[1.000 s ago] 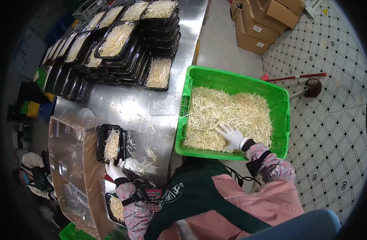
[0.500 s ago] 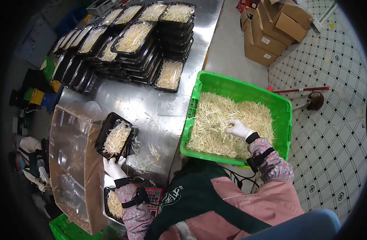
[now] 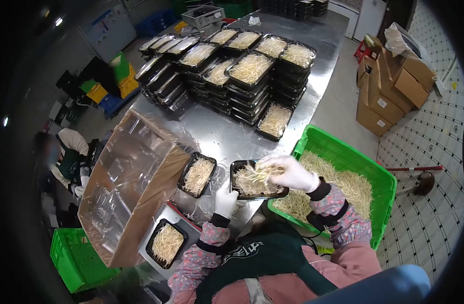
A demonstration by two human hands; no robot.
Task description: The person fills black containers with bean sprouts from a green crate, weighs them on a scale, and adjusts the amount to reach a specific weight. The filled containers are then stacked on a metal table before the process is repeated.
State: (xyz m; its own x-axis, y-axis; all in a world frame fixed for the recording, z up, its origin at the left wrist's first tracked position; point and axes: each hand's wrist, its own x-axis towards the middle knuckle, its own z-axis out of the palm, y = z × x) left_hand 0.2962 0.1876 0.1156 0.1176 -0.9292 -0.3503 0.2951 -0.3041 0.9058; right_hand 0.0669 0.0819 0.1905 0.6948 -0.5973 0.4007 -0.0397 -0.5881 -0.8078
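My right hand (image 3: 291,174), in a white glove, is closed around a bunch of bean sprouts (image 3: 269,171). It hangs over a black plastic tray (image 3: 236,191) that has sprouts inside. The near left edge of this tray is gripped by my gloved left hand (image 3: 225,201); some fingers are hidden below the rim. Just left of that hand, a second black tray (image 3: 197,176) of sprouts lies on the steel table. A third filled tray (image 3: 167,244) sits on a scale (image 3: 150,249). Close to my right forearm stands a green crate (image 3: 386,202) with loose sprouts.
Stacked trays of sprouts (image 3: 249,69) cover the middle of the metal table (image 3: 211,136). A lined cardboard box (image 3: 163,175) with clear plastic lids or trays stands left. Cardboard boxes (image 3: 394,96) and a broom (image 3: 423,183) are at right. A co-worker (image 3: 72,154) is at far left.
My right hand has come out of the green crate with sprouts and moved left over a tray. My left hand has shifted right with that tray. The head view has tilted up.
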